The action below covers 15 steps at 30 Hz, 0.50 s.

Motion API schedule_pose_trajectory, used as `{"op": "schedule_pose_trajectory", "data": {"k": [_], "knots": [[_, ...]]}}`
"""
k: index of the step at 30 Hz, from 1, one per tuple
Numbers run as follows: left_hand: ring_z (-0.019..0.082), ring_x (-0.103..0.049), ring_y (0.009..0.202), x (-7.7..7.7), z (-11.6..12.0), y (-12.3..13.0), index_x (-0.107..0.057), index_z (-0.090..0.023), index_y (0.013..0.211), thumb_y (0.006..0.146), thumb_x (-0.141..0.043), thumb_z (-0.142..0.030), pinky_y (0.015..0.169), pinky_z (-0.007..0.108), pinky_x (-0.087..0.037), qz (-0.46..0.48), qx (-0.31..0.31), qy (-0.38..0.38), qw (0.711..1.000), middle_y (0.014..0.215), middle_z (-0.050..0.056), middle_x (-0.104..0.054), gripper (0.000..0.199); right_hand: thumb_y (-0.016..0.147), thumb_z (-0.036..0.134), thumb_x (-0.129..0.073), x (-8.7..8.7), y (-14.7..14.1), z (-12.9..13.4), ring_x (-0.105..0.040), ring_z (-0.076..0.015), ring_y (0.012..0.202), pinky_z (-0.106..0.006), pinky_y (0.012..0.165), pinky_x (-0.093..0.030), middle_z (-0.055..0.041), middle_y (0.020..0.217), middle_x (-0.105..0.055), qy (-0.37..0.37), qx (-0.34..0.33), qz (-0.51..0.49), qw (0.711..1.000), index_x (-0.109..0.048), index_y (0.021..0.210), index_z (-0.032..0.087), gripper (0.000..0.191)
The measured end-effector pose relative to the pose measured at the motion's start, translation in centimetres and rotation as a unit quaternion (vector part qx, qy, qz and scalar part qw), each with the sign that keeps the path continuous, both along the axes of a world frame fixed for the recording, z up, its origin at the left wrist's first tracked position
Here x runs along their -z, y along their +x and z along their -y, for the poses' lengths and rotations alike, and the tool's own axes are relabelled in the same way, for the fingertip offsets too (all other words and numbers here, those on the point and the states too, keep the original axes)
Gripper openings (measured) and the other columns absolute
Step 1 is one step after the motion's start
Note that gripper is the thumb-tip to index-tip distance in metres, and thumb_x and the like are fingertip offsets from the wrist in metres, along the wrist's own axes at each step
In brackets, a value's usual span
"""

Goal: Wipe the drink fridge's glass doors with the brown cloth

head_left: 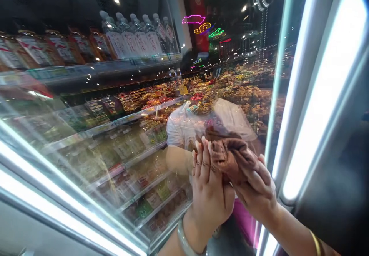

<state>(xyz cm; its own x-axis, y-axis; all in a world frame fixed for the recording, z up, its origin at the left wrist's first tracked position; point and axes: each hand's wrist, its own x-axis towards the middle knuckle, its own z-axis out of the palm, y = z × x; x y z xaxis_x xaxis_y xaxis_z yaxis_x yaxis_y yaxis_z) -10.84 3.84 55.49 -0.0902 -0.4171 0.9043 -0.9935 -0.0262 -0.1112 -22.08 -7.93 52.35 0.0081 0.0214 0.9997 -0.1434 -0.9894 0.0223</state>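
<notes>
My left hand (pixel 208 188) lies flat against the glass door (pixel 150 148), its fingers stretched upward and nothing in its grip. Beside it, my right hand (pixel 259 192) presses a bunched brown cloth (pixel 235 156) to the same pane. The cloth covers part of the right fingers and touches the left hand's index-finger side. A pale bangle (pixel 182 235) circles my left wrist, and a gold bangle (pixel 316 242) my right.
Bright light strips (pixel 319 90) line the door's right side, others (pixel 57 198) the lower left. Behind the glass, shelves hold clear bottles (pixel 138 37), amber bottles (pixel 60 50) and packaged goods (pixel 152 198). Reflections of a person, neon shapes and heaped goods overlay the pane.
</notes>
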Motion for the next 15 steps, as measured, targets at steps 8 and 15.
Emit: {"op": "schedule_pose_trajectory", "data": {"k": [8, 15], "knots": [[0.028, -0.009, 0.165, 10.4, -0.4, -0.9, -0.01, -0.004, 0.168, 0.092, -0.045, -0.011, 0.136, 0.048, -0.01, 0.013, -0.029, 0.014, 0.999, 0.175, 0.018, -0.017, 0.084, 0.086, 0.007, -0.075, 6.8, -2.8, 0.3, -0.053, -0.0339, 0.145, -0.059, 0.125, -0.039, -0.0078, 0.152, -0.06, 0.03, 0.07, 0.034, 0.996, -0.072, 0.131, 0.029, 0.05], [0.027, -0.009, 0.165, 21.4, -4.2, 3.0, -0.014, -0.008, 0.169, 0.099, -0.046, -0.021, 0.136, 0.051, -0.011, 0.033, -0.07, -0.003, 0.997, 0.173, 0.019, -0.024, 0.078, 0.091, 0.009, -0.066, 22.5, -0.8, -2.9, -0.071, -0.0228, 0.124, -0.042, 0.127, -0.041, -0.0032, 0.128, -0.076, -0.024, 0.046, -0.079, 0.996, -0.063, 0.144, 0.03, 0.057]]}}
